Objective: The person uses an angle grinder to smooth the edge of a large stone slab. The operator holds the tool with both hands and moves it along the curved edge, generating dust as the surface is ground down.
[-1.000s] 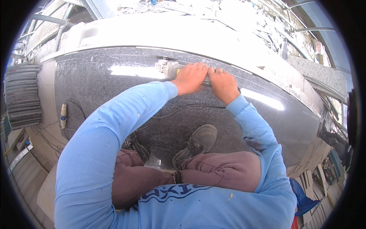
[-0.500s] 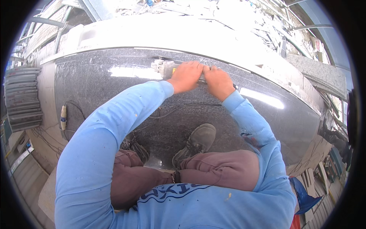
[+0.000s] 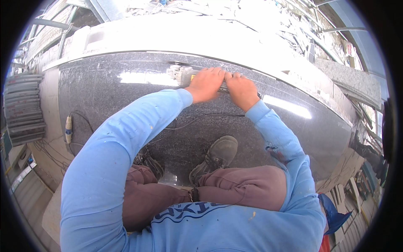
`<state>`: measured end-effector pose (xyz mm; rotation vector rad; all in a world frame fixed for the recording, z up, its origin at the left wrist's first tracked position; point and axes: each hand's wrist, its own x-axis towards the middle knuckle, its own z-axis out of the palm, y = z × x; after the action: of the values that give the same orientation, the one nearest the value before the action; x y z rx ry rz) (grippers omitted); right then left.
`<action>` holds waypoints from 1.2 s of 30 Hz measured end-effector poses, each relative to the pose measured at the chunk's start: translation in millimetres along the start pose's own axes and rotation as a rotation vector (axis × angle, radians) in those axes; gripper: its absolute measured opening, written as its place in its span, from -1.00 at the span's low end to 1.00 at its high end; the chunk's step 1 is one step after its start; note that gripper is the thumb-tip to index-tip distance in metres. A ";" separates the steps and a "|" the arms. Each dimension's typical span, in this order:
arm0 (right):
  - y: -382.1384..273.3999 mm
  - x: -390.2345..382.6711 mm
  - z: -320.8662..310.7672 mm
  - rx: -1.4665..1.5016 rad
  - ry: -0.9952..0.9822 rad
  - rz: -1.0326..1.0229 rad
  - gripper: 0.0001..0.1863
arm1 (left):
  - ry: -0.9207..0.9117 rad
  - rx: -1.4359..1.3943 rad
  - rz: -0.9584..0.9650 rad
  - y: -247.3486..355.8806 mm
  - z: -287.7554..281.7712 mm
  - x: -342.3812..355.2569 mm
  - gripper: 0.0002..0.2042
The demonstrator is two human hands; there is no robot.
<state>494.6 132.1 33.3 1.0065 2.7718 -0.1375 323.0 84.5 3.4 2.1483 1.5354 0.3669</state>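
Both of my hands are wrapped round an angle grinder (image 3: pixel 183 76) lying along the far side of a dark polished stone slab (image 3: pixel 289 143). My left hand (image 3: pixel 205 85) closes over its body just behind the metal head. Close beside it, my right hand (image 3: pixel 241 90) grips the rear part of the tool. The grinder's disc end points left, near a thin line that runs along the slab's far edge; the disc itself is blurred. Much of the tool's body is hidden under my fingers.
A power cord (image 3: pixel 201 119) crosses the slab in front of my shoes (image 3: pixel 221 151). At the slab's left lies a cable connector (image 3: pixel 69 130). Stacked slabs (image 3: pixel 25 109) stand far left; a speckled stone piece (image 3: pixel 350 80) is at right. Bright rubble fills the far side.
The view has shifted very slightly. My hands and the grinder stay at nearly the same place on the slab, with the same grip.
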 end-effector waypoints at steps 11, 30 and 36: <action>-2.7 5.8 -3.2 0.069 -0.070 0.010 -0.72 | 0.017 0.035 0.002 -5.2 0.4 -1.7 -0.51; -2.0 8.9 13.0 0.020 -0.028 0.008 -0.75 | -0.021 0.038 -0.028 -5.8 1.4 -1.5 -0.51; -1.8 2.9 -5.2 0.082 -0.081 0.032 -0.67 | 0.008 0.043 -0.003 -1.6 1.8 0.3 -0.49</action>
<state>490.5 133.3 37.8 1.0396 2.6955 -0.2826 322.7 84.7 1.0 2.1796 1.5640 0.3445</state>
